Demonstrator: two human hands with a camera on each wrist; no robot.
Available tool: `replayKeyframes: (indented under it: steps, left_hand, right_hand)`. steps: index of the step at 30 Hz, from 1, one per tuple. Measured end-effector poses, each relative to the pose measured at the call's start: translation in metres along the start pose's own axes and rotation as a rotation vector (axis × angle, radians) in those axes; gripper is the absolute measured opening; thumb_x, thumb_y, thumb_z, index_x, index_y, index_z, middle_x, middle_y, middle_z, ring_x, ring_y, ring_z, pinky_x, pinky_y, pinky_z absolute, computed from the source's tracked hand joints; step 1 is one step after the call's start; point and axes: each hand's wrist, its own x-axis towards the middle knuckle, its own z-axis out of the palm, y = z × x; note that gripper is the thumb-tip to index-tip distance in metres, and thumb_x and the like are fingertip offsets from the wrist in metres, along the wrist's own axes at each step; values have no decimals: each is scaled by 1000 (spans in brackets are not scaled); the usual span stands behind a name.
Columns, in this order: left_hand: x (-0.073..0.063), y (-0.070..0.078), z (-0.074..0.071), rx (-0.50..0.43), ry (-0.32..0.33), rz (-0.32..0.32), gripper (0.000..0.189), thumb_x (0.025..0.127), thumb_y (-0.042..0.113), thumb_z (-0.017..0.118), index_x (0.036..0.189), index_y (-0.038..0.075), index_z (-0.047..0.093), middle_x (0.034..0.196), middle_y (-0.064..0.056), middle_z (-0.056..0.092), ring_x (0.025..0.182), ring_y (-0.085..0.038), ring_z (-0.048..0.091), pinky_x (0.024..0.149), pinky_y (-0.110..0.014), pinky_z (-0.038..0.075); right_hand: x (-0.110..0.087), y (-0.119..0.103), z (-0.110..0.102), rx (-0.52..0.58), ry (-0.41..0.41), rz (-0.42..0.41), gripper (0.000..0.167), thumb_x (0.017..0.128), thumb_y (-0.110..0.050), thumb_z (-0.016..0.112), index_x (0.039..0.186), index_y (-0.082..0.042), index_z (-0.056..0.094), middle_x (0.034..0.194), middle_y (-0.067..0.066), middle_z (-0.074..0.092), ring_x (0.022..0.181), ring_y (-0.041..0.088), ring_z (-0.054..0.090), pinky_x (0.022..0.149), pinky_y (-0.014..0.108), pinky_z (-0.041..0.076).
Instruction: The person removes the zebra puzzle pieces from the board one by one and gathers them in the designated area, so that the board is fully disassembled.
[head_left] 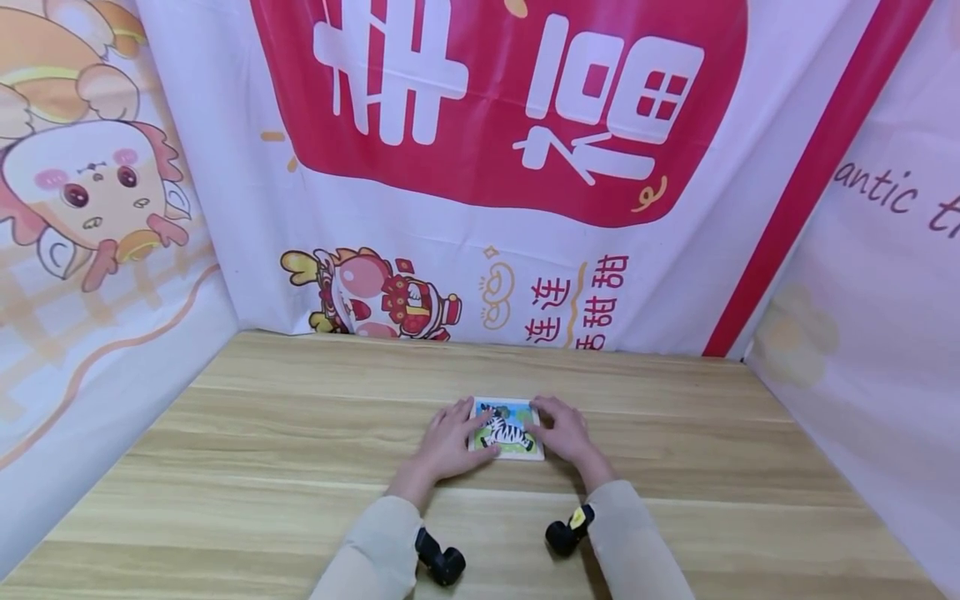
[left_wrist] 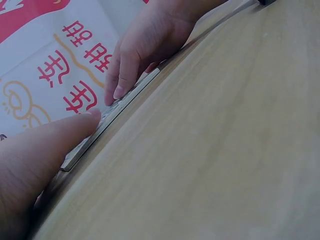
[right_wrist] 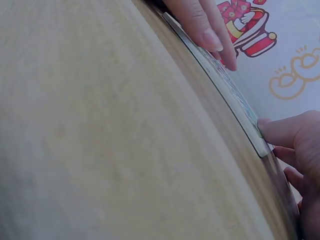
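Note:
A small flat picture puzzle (head_left: pixel 508 451) with a black-and-white zebra on a green and blue ground lies on the wooden table between both hands. My left hand (head_left: pixel 448 440) reaches over its left side, index finger and thumb extended across the picture. At the right side, my right hand (head_left: pixel 566 432) holds the edge, thumb on the picture and index finger by the far corner. The right wrist view shows the right thumb (right_wrist: pixel 285 130) on top of the board (right_wrist: pixel 227 92), with the other fingers bent beside its edge. In the left wrist view, the left thumb (left_wrist: pixel 55 137) lies nearly straight over the board.
The wood-grain tabletop (head_left: pixel 300 433) extends around the hands. A printed cloth (head_left: pixel 480 233) hangs behind it, with more cloth at the left (head_left: pixel 82 275) and right (head_left: pixel 870 333). Black cameras sit at the left wrist (head_left: pixel 442 560) and right wrist (head_left: pixel 568 533).

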Motion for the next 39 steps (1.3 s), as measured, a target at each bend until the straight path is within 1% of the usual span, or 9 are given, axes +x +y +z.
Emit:
replayKeyframes:
  steps: [6, 10, 12, 18, 22, 28, 35, 39]
  left_hand:
    - [0, 1, 0, 17, 6, 24, 64, 79, 58, 44, 130, 20, 41, 138, -18, 20, 126, -32, 15, 99, -48, 9]
    - [-1, 0, 2, 28, -3, 15, 63, 79, 59, 43, 130, 21, 41, 138, -18, 19, 126, -32, 14, 99, -48, 8]
    - [-2, 0, 3, 30, -7, 10, 63, 79, 59, 42, 130, 23, 40, 139, -17, 19, 126, -31, 13, 99, -47, 7]
    - [-3, -2, 7, 30, -8, 11, 63, 79, 61, 42, 130, 24, 40, 139, -17, 18, 126, -31, 13, 99, -48, 7]
    - [-4, -3, 8, 32, -11, 2, 63, 79, 61, 42, 130, 25, 40, 139, -17, 18, 127, -30, 13, 99, -48, 7]
    - [-3, -2, 6, 38, -15, 2, 63, 79, 61, 40, 131, 26, 39, 140, -16, 17, 127, -29, 12, 100, -48, 6]
    - [-1, 0, 2, 33, -21, 7, 62, 79, 60, 41, 131, 25, 39, 140, -16, 17, 127, -29, 12, 100, -47, 6]
    - [-1, -1, 2, 35, -17, 5, 63, 79, 60, 41, 130, 24, 40, 140, -16, 17, 127, -30, 13, 99, -48, 7]
  right_hand:
    - [0, 3, 1, -22, 1, 23, 41, 78, -27, 63, 115, -13, 55, 123, 8, 47, 116, 26, 37, 98, 49, 10]
    - [-1, 3, 3, -25, -7, 25, 40, 79, -28, 62, 115, -14, 55, 123, 7, 47, 116, 25, 37, 98, 48, 11]
    - [-2, 3, 4, -23, 1, 19, 39, 79, -27, 62, 115, -13, 55, 122, 7, 47, 115, 25, 38, 97, 48, 11]
    - [-3, 4, 9, -18, 30, 38, 35, 79, -27, 61, 112, -14, 56, 119, 5, 50, 112, 23, 40, 97, 46, 12]
    - [-4, 3, 11, -13, 37, 46, 32, 80, -25, 61, 110, -14, 57, 118, 6, 50, 112, 24, 40, 96, 49, 12]
    - [-3, 0, 10, -6, 47, 58, 28, 79, -24, 61, 106, -17, 59, 117, 4, 51, 111, 25, 40, 94, 51, 11]
    - [1, -2, 6, -22, 30, 88, 29, 81, -27, 59, 109, -20, 57, 122, 3, 48, 115, 24, 35, 95, 50, 9]
    - [2, -2, 6, -21, 26, 84, 30, 81, -27, 59, 110, -20, 56, 122, 3, 47, 115, 26, 34, 95, 51, 8]
